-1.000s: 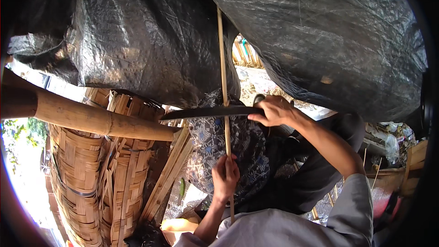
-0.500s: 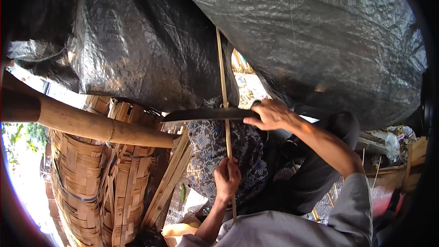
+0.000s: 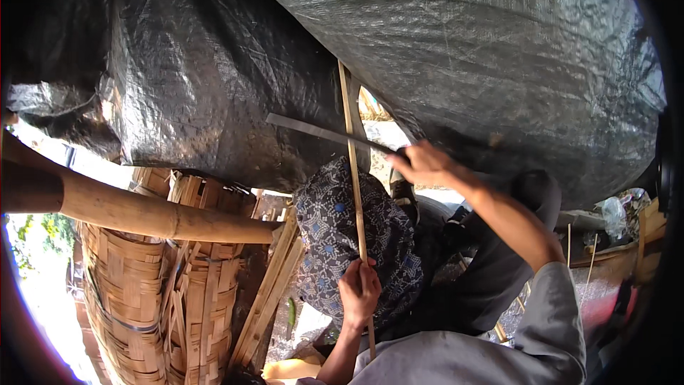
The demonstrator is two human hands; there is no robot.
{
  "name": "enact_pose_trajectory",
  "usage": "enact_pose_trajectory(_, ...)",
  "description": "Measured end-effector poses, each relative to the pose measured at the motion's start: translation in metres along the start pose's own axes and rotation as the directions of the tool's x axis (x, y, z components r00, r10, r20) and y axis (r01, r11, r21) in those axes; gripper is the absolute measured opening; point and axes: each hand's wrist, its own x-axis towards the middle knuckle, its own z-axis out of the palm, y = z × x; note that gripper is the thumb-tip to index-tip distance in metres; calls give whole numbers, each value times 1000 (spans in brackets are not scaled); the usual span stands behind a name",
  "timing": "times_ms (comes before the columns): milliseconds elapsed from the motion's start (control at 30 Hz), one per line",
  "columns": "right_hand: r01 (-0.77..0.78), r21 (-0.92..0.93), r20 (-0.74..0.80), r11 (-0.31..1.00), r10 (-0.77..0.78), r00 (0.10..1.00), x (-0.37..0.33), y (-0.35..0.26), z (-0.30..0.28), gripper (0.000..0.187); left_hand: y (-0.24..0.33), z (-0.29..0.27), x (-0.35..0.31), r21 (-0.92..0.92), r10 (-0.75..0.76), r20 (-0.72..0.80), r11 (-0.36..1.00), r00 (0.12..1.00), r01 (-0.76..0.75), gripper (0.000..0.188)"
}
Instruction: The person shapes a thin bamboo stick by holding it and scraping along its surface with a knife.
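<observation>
My left hand [image 3: 360, 291] pinches a long, thin bamboo strip [image 3: 358, 207] near its lower part. The strip runs away from me, nearly straight, across a dark patterned cloth [image 3: 324, 239] draped over my leg. My right hand [image 3: 431, 166] is closed round the handle of a long machete [image 3: 313, 128]. Its blade points left and slants slightly away, crossing the strip well beyond my left hand. Whether the blade touches the strip I cannot tell. Most of the handle is hidden by my fingers.
Black tarpaulin [image 3: 463, 50] hangs across the far side. At the left, a thick bamboo pole [image 3: 171, 217] passes over woven bamboo baskets [image 3: 125, 292]. Several split bamboo slats [image 3: 265, 296] lean between them and the cloth. Thin sticks [image 3: 588, 267] stand at the right.
My right hand has moved the machete farther along the strip, and the blade has tilted so its tip points farther away. My left hand keeps its hold. The whole view has shifted slightly.
</observation>
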Motion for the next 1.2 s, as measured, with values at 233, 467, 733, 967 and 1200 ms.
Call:
enact_pose_trajectory(233, 252, -60, 119, 966, -244, 962, -41, -36, 12, 50, 13, -2, 6, -109, -31, 58, 993, 998, 37, 22)
enact_pose_trajectory(467, 285, -83, 117, 955, -275, 954, -47, -42, 32, 55, 16, -27, 23, 271, 107, 2, 957, 994, -103, 27)
enact_pose_trajectory(733, 389, -117, 130, 914, -374, 918, -50, -49, 39, 59, 9, -42, 17, 355, 45, -1, 934, 999, -42, 28)
enact_pose_trajectory(967, 627, -329, 68, 707, -644, 762, -65, -50, 64, 57, -8, -35, -2, 510, 248, -40, 838, 968, -194, 24)
enact_pose_trajectory(1200, 184, -218, -39, 958, -197, 980, -36, -48, 38, 57, -14, -42, -5, 447, 81, -17, 892, 997, -65, 26)
